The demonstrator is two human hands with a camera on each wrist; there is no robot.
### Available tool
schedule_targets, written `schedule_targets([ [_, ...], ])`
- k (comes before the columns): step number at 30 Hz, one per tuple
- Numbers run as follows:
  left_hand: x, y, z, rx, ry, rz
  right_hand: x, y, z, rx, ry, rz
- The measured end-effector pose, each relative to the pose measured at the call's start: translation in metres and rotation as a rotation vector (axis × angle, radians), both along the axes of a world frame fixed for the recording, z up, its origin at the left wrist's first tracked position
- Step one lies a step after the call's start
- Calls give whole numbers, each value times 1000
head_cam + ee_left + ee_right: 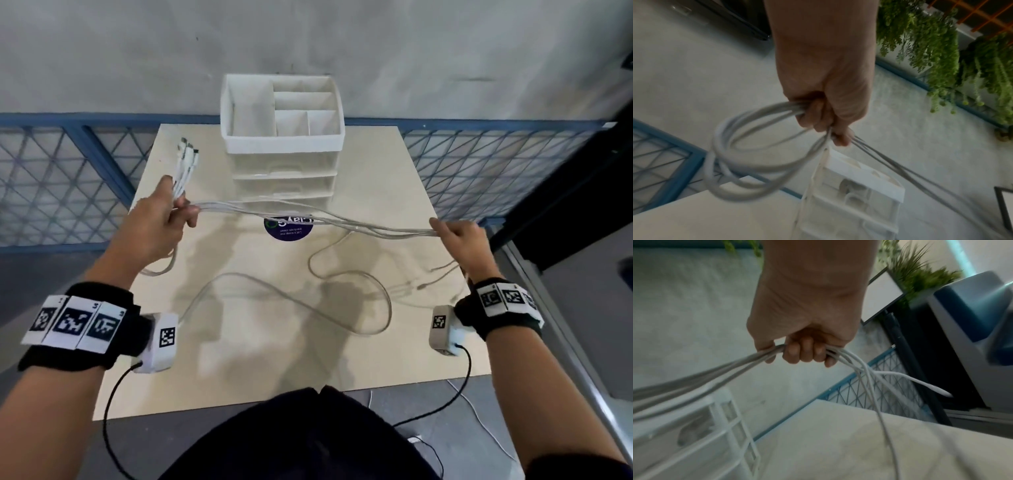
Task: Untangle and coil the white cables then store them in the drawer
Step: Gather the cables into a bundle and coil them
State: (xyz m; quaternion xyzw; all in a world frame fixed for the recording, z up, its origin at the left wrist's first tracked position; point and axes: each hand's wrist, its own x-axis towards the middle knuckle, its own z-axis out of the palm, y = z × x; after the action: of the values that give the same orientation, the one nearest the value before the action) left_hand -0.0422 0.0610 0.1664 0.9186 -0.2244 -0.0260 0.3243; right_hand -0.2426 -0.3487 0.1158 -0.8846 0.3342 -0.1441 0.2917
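Observation:
Several white cables [308,219] stretch taut above the table between my two hands. My left hand [168,219] grips the bundle at the left, with the plug ends [187,150] sticking up past its fingers and a loop [748,155] hanging below. My right hand [455,236] grips the other end of the cables [719,374] at the right, and loose tails [879,386] drop from it to the table. More slack [308,301] lies curved on the tabletop. The white drawer unit [284,164] stands at the table's far middle, drawers closed.
The beige table [239,370] has a round purple sticker [289,229] in front of the drawer unit. An open divided tray [281,106] tops the unit. A blue mesh fence [61,171] runs behind the table. Black wrist-camera leads [113,411] hang off the near edge.

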Motion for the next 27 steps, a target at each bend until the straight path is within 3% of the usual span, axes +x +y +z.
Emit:
schedule_targets([
  [3, -7, 9, -16, 93, 67, -125, -8, 1, -10, 10, 27, 55],
  [11, -17, 32, -52, 318, 224, -284, -23, 47, -93, 141, 404, 169],
  [15, -24, 32, -60, 365, 228, -333, 17, 65, -100, 89, 313, 172],
  [22, -22, 22, -67, 342, 313, -366, 113, 98, -110, 306, 261, 256],
  [27, -14, 16, -73, 272, 441, -386, 144, 109, -131, 223, 312, 286],
])
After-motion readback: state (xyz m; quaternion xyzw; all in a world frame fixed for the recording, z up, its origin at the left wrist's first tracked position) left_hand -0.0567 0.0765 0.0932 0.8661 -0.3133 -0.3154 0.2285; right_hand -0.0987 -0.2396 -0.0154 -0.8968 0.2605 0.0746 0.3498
